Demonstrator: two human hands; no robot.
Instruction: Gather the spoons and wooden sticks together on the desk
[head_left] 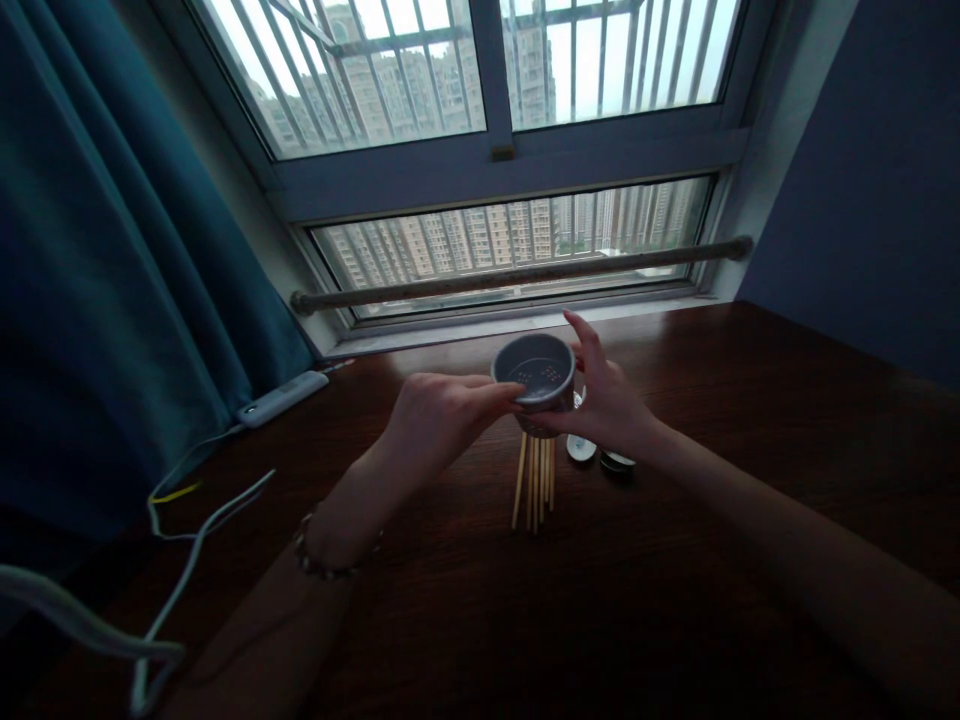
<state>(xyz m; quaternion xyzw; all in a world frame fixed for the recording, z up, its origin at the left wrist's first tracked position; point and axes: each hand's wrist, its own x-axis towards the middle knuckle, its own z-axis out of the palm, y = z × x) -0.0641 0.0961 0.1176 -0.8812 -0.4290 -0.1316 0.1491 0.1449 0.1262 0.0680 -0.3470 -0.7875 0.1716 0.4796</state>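
Observation:
Above the table I hold a grey utensil holder (pixel 534 365), a round cup with clusters of small holes in its floor, its open mouth tilted toward me. My left hand (pixel 450 405) grips its near left rim, the fingers closed over the edge. On the other side my right hand (pixel 604 395) clasps the wall, thumb across the front and index finger raised. Several wooden chopsticks (pixel 534 485) lie below, their far ends hidden by the holder. Right of them rest a white spoon (pixel 581 448) and a dark-bowled spoon (pixel 616 462), both partly hidden by my right hand.
The dark brown wooden table (pixel 465 620) reaches to the window sill, with a metal rail (pixel 525 275) across the window. At left are a white power strip (pixel 283 398), loose white cables (pixel 180 590) and a blue curtain (pixel 142 220).

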